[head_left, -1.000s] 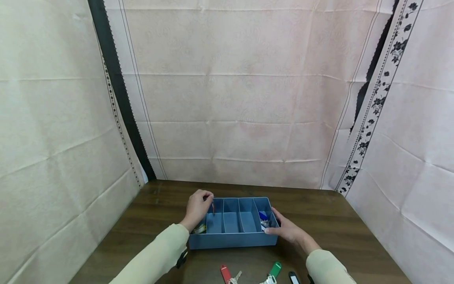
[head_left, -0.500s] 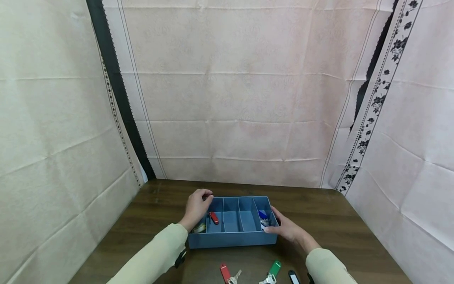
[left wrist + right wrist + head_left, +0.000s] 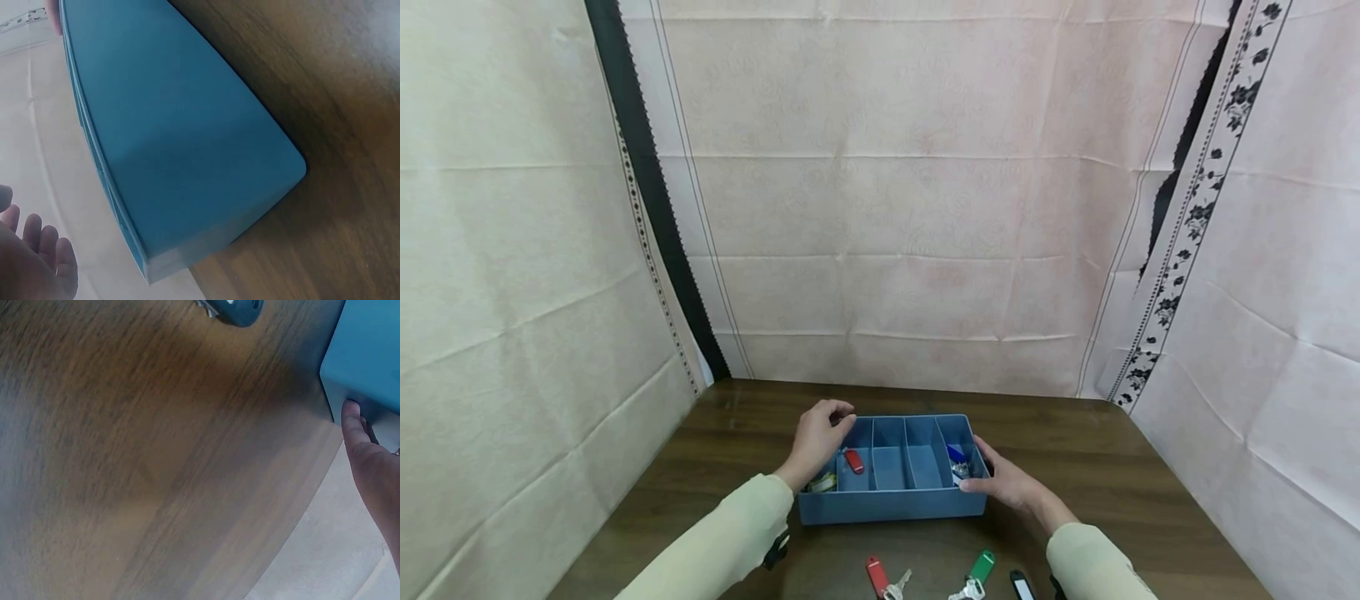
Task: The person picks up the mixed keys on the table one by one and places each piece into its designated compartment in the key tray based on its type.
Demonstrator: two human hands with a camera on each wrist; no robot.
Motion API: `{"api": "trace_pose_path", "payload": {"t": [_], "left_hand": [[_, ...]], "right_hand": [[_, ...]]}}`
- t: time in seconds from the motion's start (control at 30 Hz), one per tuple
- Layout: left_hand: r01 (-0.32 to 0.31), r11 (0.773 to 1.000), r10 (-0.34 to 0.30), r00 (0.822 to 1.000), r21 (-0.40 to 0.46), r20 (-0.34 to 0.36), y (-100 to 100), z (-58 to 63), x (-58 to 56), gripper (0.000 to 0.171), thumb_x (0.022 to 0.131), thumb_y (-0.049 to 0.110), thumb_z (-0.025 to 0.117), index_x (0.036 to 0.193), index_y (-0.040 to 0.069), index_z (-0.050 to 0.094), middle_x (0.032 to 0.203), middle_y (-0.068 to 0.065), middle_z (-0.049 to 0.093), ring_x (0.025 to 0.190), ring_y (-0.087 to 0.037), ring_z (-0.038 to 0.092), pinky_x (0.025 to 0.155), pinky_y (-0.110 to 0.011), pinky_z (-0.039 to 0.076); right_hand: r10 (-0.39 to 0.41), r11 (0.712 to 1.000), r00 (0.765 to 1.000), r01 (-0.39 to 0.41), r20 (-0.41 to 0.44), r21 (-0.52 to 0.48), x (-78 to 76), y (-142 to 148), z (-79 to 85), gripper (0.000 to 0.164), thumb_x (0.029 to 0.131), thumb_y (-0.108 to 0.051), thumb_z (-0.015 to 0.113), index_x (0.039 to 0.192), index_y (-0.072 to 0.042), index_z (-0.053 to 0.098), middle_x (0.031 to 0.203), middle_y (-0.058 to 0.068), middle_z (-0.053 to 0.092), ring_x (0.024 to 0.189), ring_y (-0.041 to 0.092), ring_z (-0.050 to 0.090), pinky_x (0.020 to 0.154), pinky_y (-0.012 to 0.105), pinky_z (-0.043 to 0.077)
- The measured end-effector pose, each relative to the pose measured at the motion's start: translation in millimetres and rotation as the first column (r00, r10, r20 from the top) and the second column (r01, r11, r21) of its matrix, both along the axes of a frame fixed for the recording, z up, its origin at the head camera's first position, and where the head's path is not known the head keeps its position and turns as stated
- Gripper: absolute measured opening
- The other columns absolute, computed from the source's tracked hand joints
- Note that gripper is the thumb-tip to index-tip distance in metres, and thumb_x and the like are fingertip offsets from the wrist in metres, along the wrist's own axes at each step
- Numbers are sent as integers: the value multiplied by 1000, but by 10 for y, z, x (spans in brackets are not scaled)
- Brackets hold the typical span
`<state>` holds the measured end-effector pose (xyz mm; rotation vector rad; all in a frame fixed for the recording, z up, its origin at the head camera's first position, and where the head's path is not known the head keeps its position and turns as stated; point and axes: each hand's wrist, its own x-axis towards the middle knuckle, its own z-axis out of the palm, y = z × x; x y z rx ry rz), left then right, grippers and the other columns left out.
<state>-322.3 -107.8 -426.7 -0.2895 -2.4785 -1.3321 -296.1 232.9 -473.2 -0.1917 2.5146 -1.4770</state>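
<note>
A blue divided organizer box [image 3: 891,507] sits on the table in the head view. My left hand [image 3: 818,437] hovers over its left end with fingers loosely bent and nothing in them; the left wrist view shows the same hand [image 3: 44,256] above the rim. A red key tag [image 3: 853,461] lies in the second compartment from the left. Yellowish-green tags [image 3: 823,482] are partly hidden by my left wrist in the leftmost one. Blue-tagged keys [image 3: 957,460] fill the rightmost compartment. My right hand [image 3: 1011,486] grips the box's right end, thumb at the front corner.
In front of the box on the wooden table [image 3: 1120,500] lie a red-tagged key [image 3: 877,576], a green-tagged key [image 3: 981,568] and a black key fob [image 3: 1021,585]. Pale cloth [image 3: 887,208] hangs behind the table and at both sides.
The red key tag, earlier hanging below my left fingers, has dropped into the second compartment and lies there. The left hand has let go of it. The right hand keeps its grip.
</note>
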Motion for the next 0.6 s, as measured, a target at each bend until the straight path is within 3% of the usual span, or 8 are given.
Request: {"api": "trace_pose_path", "payload": {"t": [0.6], "left_hand": [[114, 993, -114, 993, -5, 13, -14, 62, 181, 20, 95, 24, 70, 113, 16, 69, 106, 1, 64, 99, -17, 59, 91, -39, 53]], "right_hand": [[-3, 1000, 1000, 3, -6, 12, -13, -9, -12, 96, 88, -29, 77, 159, -10, 16, 156, 31, 23, 140, 55, 22, 105, 74, 21]]}}
